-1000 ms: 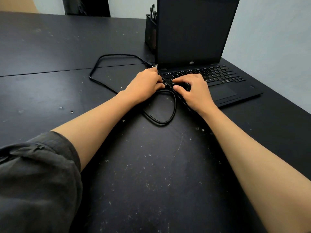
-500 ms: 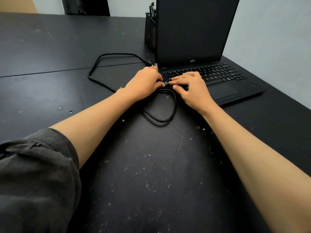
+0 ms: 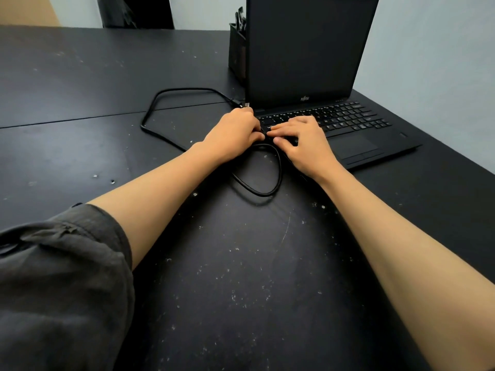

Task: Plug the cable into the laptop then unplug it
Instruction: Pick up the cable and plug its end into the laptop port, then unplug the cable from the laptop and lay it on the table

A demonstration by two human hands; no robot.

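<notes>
An open black laptop with a dark screen stands on the black table. A black cable loops on the table beside the laptop's left edge; its other end with a silver plug lies free near the hinge corner. My left hand is closed around the cable's end at the laptop's left side. The plug in it is hidden by my fingers, so I cannot see whether it sits in the port. My right hand rests on the laptop's left front corner, fingers spread over the keyboard edge, pressing down.
A black pen holder stands behind the laptop's left rear corner. The black table is scuffed with white specks. A pale wall runs along the table's right edge.
My right hand's fingers have shifted slightly on the laptop's corner. My left hand stays closed at the laptop's side. The view has drifted a little.
</notes>
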